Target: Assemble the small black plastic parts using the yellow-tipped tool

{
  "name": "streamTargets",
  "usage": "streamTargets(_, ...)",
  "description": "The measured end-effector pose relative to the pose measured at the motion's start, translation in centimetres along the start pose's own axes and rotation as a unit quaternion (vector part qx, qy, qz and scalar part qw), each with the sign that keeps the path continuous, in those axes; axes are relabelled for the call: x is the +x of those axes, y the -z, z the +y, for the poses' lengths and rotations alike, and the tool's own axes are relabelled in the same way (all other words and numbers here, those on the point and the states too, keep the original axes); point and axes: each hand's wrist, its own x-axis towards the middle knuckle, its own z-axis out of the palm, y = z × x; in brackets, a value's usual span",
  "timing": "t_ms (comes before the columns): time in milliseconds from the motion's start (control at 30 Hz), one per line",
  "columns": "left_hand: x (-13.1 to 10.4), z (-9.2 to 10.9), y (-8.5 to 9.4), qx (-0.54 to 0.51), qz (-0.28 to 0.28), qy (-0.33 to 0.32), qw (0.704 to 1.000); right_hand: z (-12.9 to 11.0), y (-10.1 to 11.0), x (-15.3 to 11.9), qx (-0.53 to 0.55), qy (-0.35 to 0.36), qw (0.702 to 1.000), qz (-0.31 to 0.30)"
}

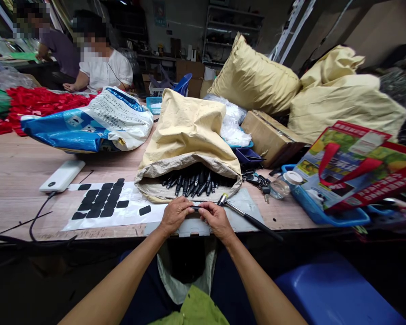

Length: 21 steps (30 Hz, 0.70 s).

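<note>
Near the table's front edge, my left hand [176,214] and my right hand [216,217] hold a small black part [196,208] between them, each with fingers closed on one end. Just beyond them lies an open yellow cloth sack [189,126] with several slim black pieces [192,182] spilling toward its mouth. A small hammer [250,218] with a black handle rests right of my right hand, on a grey sheet [248,203]. Left of my hands, a white sheet [128,215] carries several black rounded pads [103,198].
A white power bank [62,175] with a cable lies left. Behind it are a blue-white bag [88,122] and red pieces [43,103]. At right stand a blue tray [311,205], a colourful bag [355,167] and a cardboard box [270,135]. Two people sit at the back left.
</note>
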Motion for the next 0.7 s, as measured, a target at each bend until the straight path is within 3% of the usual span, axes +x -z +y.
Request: streamTargets(700, -0.05, 0.07, 0.02, -0.005, -0.001, 0.002, 1.0, 0.22, 0.02, -0.37, -0.029, 0.028, 0.999, 0.002)
